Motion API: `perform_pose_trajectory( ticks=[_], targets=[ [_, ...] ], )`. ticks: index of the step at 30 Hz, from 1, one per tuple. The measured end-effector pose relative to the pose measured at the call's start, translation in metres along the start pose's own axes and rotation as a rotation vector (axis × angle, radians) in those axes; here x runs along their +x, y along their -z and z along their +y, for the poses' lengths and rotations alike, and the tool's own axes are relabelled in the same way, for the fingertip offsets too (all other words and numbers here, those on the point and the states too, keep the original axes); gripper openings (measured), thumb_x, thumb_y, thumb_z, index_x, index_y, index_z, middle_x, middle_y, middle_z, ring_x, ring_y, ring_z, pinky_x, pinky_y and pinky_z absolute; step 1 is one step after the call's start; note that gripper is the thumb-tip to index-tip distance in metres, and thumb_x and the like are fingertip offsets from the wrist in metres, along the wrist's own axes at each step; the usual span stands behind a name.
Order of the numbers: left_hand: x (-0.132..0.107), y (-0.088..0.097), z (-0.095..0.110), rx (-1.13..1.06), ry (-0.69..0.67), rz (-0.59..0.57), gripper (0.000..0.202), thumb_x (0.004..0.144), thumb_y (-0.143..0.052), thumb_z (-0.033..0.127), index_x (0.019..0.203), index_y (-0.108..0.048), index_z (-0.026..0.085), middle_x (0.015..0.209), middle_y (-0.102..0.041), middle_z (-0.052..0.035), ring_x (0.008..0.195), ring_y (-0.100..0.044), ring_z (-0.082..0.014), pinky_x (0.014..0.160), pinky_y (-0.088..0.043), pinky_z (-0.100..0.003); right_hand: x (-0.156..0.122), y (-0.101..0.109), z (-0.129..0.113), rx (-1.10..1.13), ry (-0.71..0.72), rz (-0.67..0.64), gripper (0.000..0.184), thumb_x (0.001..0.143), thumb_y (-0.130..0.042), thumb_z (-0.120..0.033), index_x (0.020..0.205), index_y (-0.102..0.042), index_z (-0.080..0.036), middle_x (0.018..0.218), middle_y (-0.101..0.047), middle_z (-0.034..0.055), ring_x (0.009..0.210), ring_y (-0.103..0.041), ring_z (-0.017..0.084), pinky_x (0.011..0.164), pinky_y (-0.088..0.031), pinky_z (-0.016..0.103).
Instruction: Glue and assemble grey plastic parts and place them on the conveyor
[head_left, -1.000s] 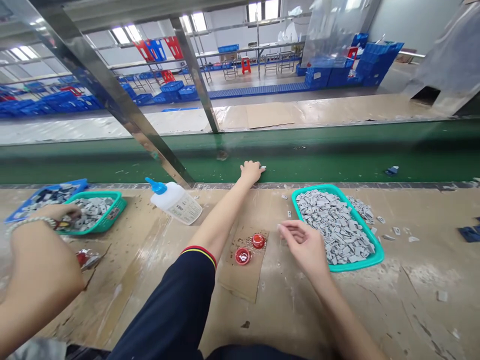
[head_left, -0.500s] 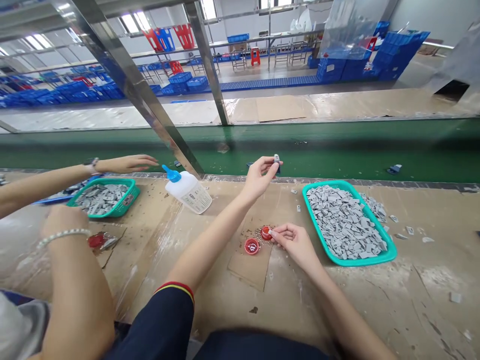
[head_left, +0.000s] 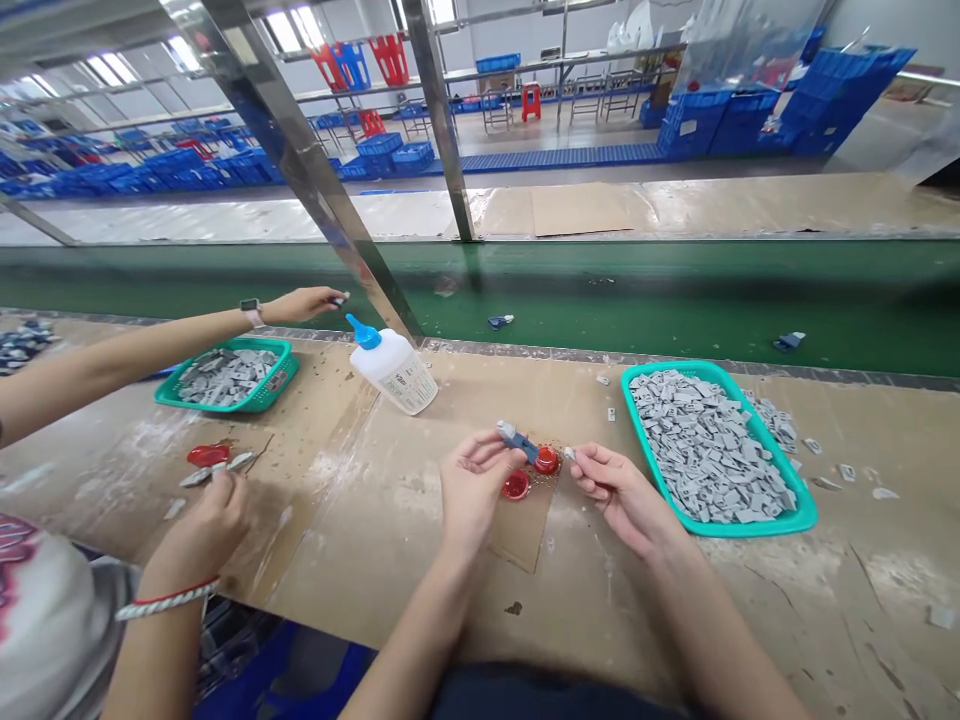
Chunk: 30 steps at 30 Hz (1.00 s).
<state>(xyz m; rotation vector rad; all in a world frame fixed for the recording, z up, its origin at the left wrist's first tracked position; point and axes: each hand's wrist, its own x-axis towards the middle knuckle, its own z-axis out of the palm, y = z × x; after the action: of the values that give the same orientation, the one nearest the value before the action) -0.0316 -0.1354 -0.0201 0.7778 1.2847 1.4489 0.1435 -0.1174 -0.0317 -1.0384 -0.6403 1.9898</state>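
Observation:
My left hand (head_left: 472, 485) is closed on a small dark blue and grey plastic part (head_left: 517, 440), tilted with its grey end up and its blue end close to the red caps. My right hand (head_left: 619, 490) pinches a small light-grey plastic piece (head_left: 569, 454), just right of the caps. Between and below the fingers, one red cap (head_left: 547, 461) and a second red cap (head_left: 515, 486) hold shiny red liquid on a cardboard piece (head_left: 521, 540). To the right of my right hand stands a green basket (head_left: 802, 517) full of grey plastic pieces.
A white squeeze bottle (head_left: 401, 375) with blue nozzle stands left of centre. At left, a co-worker's hands (head_left: 196, 525) work by another green basket (head_left: 259, 402) and a red puddle (head_left: 208, 456). Behind runs a green belt (head_left: 540, 285) with blue-grey parts; a metal post (head_left: 330, 200) slants down.
My left hand has come back from the belt's edge to the caps, holding a blue-grey part. A similar part lies on the belt. My right hand has lifted its piece away from the cap.

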Motion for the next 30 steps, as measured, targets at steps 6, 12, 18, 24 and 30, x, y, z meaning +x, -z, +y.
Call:
perform_pose_trajectory(
  ticks=[6, 12, 18, 24, 30],
  targets=[
    [-0.007, -0.011, -0.006, -0.024, 0.041, -0.024, 0.032, 0.058, -0.08, 0.017, 0.085, -0.064, 0.013, 0.089, -0.073, -0.0112, 0.082, -0.07, -0.0231, 0.079, -0.055, -0.034, -0.011, -0.009, -0.004, -0.072, 0.093, 0.006, 0.022, 0.068, -0.076, -0.035, 0.073, -0.063, -0.018, 0.065, -0.061, -0.0003, 0.051, -0.041, 0.007, 0.044, -0.025, 0.02],
    [-0.012, -0.019, -0.002, -0.02, 0.058, -0.034, 0.029, 0.056, -0.081, 0.014, 0.08, -0.064, 0.013, 0.084, -0.074, -0.0097, 0.079, -0.07, -0.0232, 0.075, -0.057, -0.033, -0.013, -0.011, -0.001, -0.156, 0.131, -0.03, 0.023, 0.072, -0.072, -0.037, 0.078, -0.062, -0.017, 0.067, -0.064, 0.0011, 0.052, -0.043, 0.007, 0.045, -0.025, 0.02],
    [-0.018, -0.025, -0.004, 0.0, 0.052, -0.025, 0.025, 0.057, -0.08, 0.013, 0.079, -0.066, 0.013, 0.08, -0.074, -0.0076, 0.074, -0.071, -0.0221, 0.071, -0.058, -0.031, -0.011, -0.009, 0.002, -0.187, 0.109, -0.043, 0.029, 0.072, -0.071, -0.039, 0.077, -0.055, -0.016, 0.067, -0.065, 0.0019, 0.052, -0.046, 0.007, 0.046, -0.028, 0.019],
    [-0.022, -0.028, -0.004, 0.049, 0.056, -0.138, 0.027, 0.064, -0.076, 0.013, 0.089, -0.07, 0.013, 0.089, -0.074, -0.0086, 0.082, -0.07, -0.0227, 0.073, -0.058, -0.031, -0.01, -0.003, 0.002, -0.184, 0.029, -0.072, 0.043, 0.069, -0.073, -0.041, 0.084, -0.038, -0.023, 0.058, -0.06, -0.0044, 0.048, -0.046, 0.008, 0.041, -0.025, 0.017],
    [-0.001, -0.036, 0.005, 0.162, 0.055, -0.397, 0.041, 0.075, -0.068, 0.023, 0.114, -0.059, 0.014, 0.112, -0.066, -0.012, 0.103, -0.063, -0.0239, 0.092, -0.049, -0.036, -0.014, 0.005, -0.019, -0.465, 0.32, 0.094, 0.031, 0.079, -0.061, -0.046, 0.09, -0.044, -0.023, 0.066, -0.063, -0.0006, 0.057, -0.055, 0.013, 0.05, -0.037, 0.022]
  ],
)
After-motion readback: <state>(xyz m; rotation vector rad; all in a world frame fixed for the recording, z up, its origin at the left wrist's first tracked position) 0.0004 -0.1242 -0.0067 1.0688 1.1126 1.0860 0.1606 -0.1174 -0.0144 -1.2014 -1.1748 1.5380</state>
